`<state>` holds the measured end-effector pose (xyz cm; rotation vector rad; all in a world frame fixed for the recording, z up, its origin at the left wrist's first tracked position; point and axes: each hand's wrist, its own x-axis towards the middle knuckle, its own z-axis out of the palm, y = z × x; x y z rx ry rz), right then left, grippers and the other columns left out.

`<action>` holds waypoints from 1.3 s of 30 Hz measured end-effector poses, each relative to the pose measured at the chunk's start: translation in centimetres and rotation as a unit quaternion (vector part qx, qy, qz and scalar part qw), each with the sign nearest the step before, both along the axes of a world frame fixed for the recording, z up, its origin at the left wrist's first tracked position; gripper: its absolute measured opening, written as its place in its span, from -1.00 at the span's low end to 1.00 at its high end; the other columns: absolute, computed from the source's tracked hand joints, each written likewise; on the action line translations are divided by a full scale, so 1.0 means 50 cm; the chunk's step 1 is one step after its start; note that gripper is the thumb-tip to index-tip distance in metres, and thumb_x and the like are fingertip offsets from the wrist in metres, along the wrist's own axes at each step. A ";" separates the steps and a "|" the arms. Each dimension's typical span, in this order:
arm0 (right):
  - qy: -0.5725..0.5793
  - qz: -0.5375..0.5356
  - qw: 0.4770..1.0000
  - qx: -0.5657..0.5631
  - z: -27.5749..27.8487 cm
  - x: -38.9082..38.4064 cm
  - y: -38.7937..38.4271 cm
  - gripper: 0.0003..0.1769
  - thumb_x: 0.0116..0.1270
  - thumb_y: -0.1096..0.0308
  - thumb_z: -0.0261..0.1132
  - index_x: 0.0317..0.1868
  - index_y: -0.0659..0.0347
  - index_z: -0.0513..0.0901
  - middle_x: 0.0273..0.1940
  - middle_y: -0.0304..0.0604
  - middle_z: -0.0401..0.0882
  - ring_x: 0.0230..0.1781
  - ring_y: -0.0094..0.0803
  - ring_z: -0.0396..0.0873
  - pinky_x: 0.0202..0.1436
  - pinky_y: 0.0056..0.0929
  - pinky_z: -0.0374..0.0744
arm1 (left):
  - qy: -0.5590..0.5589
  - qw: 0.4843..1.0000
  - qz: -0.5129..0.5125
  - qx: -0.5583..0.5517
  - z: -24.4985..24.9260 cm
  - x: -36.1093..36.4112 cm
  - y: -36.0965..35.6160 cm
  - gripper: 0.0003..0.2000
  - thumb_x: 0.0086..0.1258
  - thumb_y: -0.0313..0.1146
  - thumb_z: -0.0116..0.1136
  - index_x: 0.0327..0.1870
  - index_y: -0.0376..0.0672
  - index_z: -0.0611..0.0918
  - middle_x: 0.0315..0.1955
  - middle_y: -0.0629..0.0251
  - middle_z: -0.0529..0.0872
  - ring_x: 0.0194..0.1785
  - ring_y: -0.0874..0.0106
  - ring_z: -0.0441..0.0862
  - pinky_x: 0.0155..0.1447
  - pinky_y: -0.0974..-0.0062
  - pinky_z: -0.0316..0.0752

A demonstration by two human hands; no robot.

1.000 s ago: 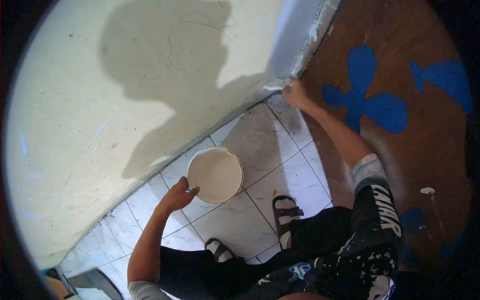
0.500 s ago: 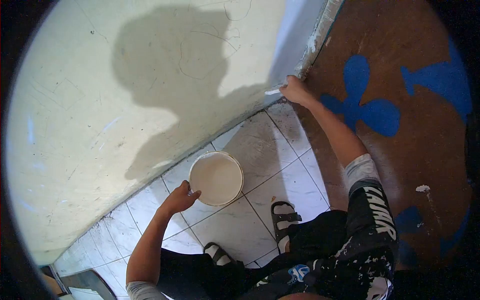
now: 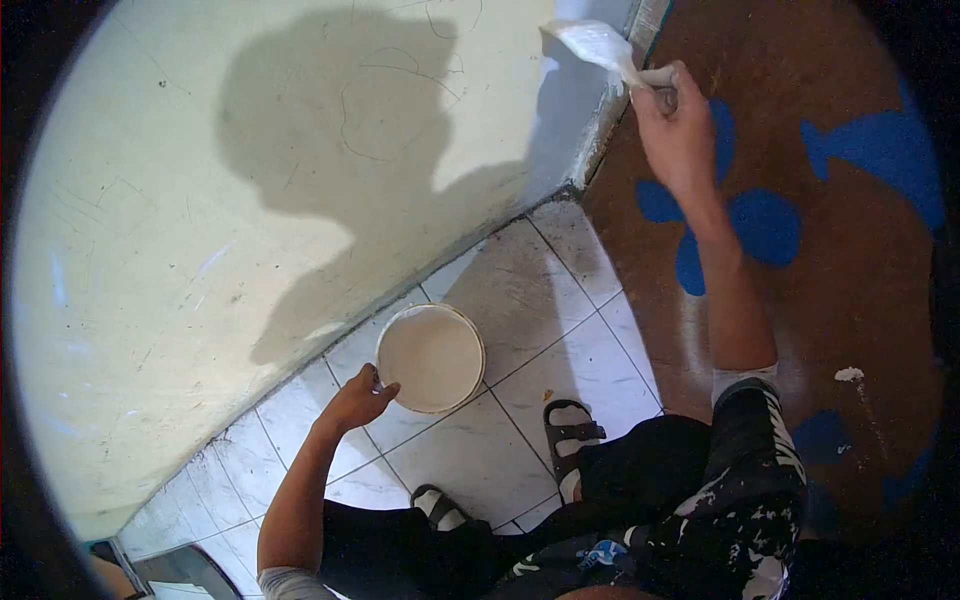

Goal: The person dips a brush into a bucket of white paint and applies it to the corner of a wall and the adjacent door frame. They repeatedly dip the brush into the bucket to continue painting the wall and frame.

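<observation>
A paintbrush (image 3: 592, 45) loaded with white paint is gripped by its handle in my right hand (image 3: 680, 135), its bristles pointing left at the wall near the corner. My left hand (image 3: 362, 398) pinches the rim of a round bucket (image 3: 432, 358) of pale off-white paint, thumb on the inner edge. The cream wall (image 3: 330, 200) carries scribbled lines and my shadow, and a whiter painted strip (image 3: 560, 140) runs down beside its corner.
White floor tiles (image 3: 450, 455) lie beneath the bucket and my sandals (image 3: 572, 435). To the right is a brown surface (image 3: 760, 320) with blue flower shapes (image 3: 765, 228). A dark, rounded object (image 3: 195, 570) lies at the lower left.
My right hand has moved up along the wall corner with the paintbrush, from near the floor to higher up. My left hand and the bucket have hardly moved.
</observation>
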<state>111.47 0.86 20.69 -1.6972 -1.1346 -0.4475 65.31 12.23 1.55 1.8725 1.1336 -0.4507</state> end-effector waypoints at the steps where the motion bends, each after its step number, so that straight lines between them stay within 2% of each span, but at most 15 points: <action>1: 0.002 0.000 1.000 0.000 -0.026 -0.005 0.007 -0.76 0.27 0.37 0.23 -0.12 0.36 0.54 -0.32 0.04 0.64 -0.33 -0.27 0.65 -0.23 -0.27 0.57 | 0.007 1.000 -0.002 0.000 0.002 0.001 0.000 -0.42 0.37 -0.04 0.15 0.10 -0.49 0.43 -0.01 -0.26 0.62 0.10 0.00 0.60 0.18 0.25 0.47; 5: 0.103 0.032 0.992 0.068 -0.267 -0.010 0.056 -0.64 0.33 0.34 0.22 0.04 0.38 0.42 -0.24 0.08 0.58 -0.16 -0.18 0.62 -0.13 -0.24 0.54 | 0.003 1.000 -0.004 0.003 -0.015 0.000 0.006 -0.43 0.37 -0.05 0.15 0.09 -0.49 0.44 0.00 -0.26 0.61 0.11 0.00 0.60 0.19 0.25 0.47; 8: 0.128 -0.011 0.992 0.007 -0.505 0.006 0.087 -0.58 0.34 0.29 0.24 0.06 0.44 0.42 -0.22 0.19 0.59 -0.20 0.06 0.62 -0.17 -0.14 0.54 | -0.003 1.000 0.003 -0.006 -0.002 0.009 0.004 -0.44 0.38 -0.06 0.15 0.09 -0.48 0.44 0.00 -0.25 0.61 0.12 0.01 0.59 0.19 0.24 0.46; 9: 0.118 -0.031 0.992 -0.031 -0.568 0.013 0.084 -0.56 0.34 0.27 0.24 0.07 0.46 0.41 -0.21 0.25 0.59 -0.22 0.15 0.61 -0.17 -0.10 0.54 | -0.004 1.000 -0.008 0.015 -0.004 0.009 0.004 -0.51 0.41 -0.09 0.13 0.05 -0.44 0.46 -0.12 -0.13 0.66 -0.01 0.13 0.63 0.09 0.28 0.50; 11: 0.159 -0.009 0.981 -0.109 -0.599 0.000 0.054 -0.54 0.34 0.26 0.24 0.07 0.47 0.41 -0.19 0.30 0.58 -0.19 0.19 0.59 -0.15 -0.07 0.54 | -0.002 0.999 -0.019 0.035 -0.009 0.005 0.006 -0.58 0.44 -0.13 0.11 0.01 -0.39 0.48 -0.24 -0.01 0.71 -0.14 0.26 0.67 -0.01 0.32 0.54; 15: 0.206 0.033 0.938 -0.277 -0.630 0.008 0.011 -0.48 0.32 0.23 0.23 0.12 0.50 0.41 -0.16 0.36 0.57 -0.09 0.19 0.57 -0.06 -0.03 0.53 | -0.014 0.999 -0.018 0.031 -0.038 -0.007 0.013 -0.57 0.44 -0.12 0.11 0.02 -0.40 0.47 -0.24 -0.01 0.71 -0.13 0.28 0.67 -0.02 0.34 0.53; 19: 0.169 0.047 0.943 -0.284 -0.651 0.027 -0.005 -0.41 0.29 0.26 0.25 0.21 0.49 0.37 -0.14 0.33 0.59 -0.11 0.17 0.58 -0.04 0.00 0.53 | 0.001 0.999 -0.019 0.029 -0.009 0.010 0.007 -0.55 0.44 -0.11 0.12 0.04 -0.40 0.45 -0.21 -0.01 0.70 -0.14 0.28 0.68 -0.02 0.34 0.53; 21: 0.093 0.026 0.960 -0.264 -0.678 0.047 -0.012 -0.54 0.25 0.29 0.24 0.08 0.39 0.45 -0.29 0.32 0.60 -0.26 0.20 0.62 -0.24 0.00 0.55 | -0.004 0.999 -0.021 0.029 -0.010 0.006 0.003 -0.55 0.44 -0.11 0.12 0.05 -0.40 0.45 -0.20 -0.01 0.70 -0.14 0.28 0.68 -0.02 0.33 0.54; 25: 0.003 0.022 0.945 -0.326 -0.637 0.068 -0.033 -0.58 0.25 0.38 0.20 0.10 0.35 0.45 -0.27 0.28 0.60 -0.22 0.21 0.61 -0.21 0.01 0.55 | -0.014 0.999 -0.026 0.037 -0.018 -0.010 0.001 -0.53 0.44 -0.10 0.11 0.07 -0.40 0.44 -0.18 -0.03 0.70 -0.14 0.26 0.69 -0.04 0.32 0.55; 27: 0.020 0.086 0.886 -0.456 -0.596 0.089 -0.023 -0.60 0.25 0.45 0.17 0.12 0.29 0.47 -0.24 0.21 0.61 -0.17 0.19 0.60 -0.16 0.05 0.53 | -0.018 0.999 -0.025 0.039 -0.028 -0.016 0.003 -0.53 0.44 -0.09 0.11 0.07 -0.40 0.45 -0.19 -0.03 0.70 -0.13 0.24 0.70 -0.04 0.31 0.56; 31: -0.060 0.134 0.888 -0.436 -0.506 0.089 0.011 -0.60 0.26 0.49 0.14 0.13 0.26 0.47 -0.20 0.17 0.63 -0.14 0.15 0.61 -0.14 0.10 0.50 | 0.023 0.998 -0.036 0.045 0.018 0.009 -0.006 -0.49 0.43 -0.05 0.11 0.08 -0.41 0.45 -0.18 -0.05 0.70 -0.11 0.23 0.70 -0.02 0.30 0.56; 34: -0.080 0.105 0.845 -0.519 -0.470 0.079 0.046 -0.48 0.18 0.57 0.12 0.22 0.27 0.48 -0.19 0.23 0.65 -0.13 0.11 0.64 -0.06 -0.01 0.57 | 0.009 0.998 -0.040 0.047 0.006 0.001 -0.003 -0.48 0.43 -0.03 0.11 0.07 -0.42 0.45 -0.18 -0.08 0.70 -0.12 0.22 0.70 -0.02 0.29 0.56; 35: -0.090 0.090 0.843 -0.522 -0.473 0.080 0.057 -0.51 0.19 0.54 0.12 0.18 0.28 0.50 -0.18 0.23 0.64 -0.12 0.11 0.64 -0.05 -0.01 0.57 | 0.008 0.998 -0.039 0.050 0.013 0.002 -0.005 -0.48 0.43 -0.03 0.11 0.07 -0.42 0.45 -0.18 -0.08 0.70 -0.12 0.22 0.70 -0.02 0.29 0.56; 37: -0.103 0.076 0.843 -0.522 -0.471 0.090 0.088 -0.55 0.20 0.52 0.12 0.15 0.28 0.52 -0.17 0.22 0.64 -0.10 0.11 0.64 -0.05 -0.01 0.58 | 0.012 0.999 -0.025 0.028 0.030 0.010 -0.011 -0.40 0.37 -0.01 0.13 0.09 -0.51 0.44 -0.05 -0.26 0.63 0.07 -0.04 0.62 0.14 0.21 0.50; 39: -0.093 0.062 0.853 -0.510 -0.464 0.106 0.126 -0.66 0.15 0.49 0.18 -0.02 0.30 0.59 -0.18 0.23 0.65 -0.12 0.11 0.64 -0.04 -0.02 0.58 | 0.011 0.999 -0.023 0.033 0.028 0.008 -0.013 -0.39 0.37 0.00 0.13 0.09 -0.51 0.44 -0.06 -0.27 0.63 0.07 -0.04 0.62 0.14 0.21 0.50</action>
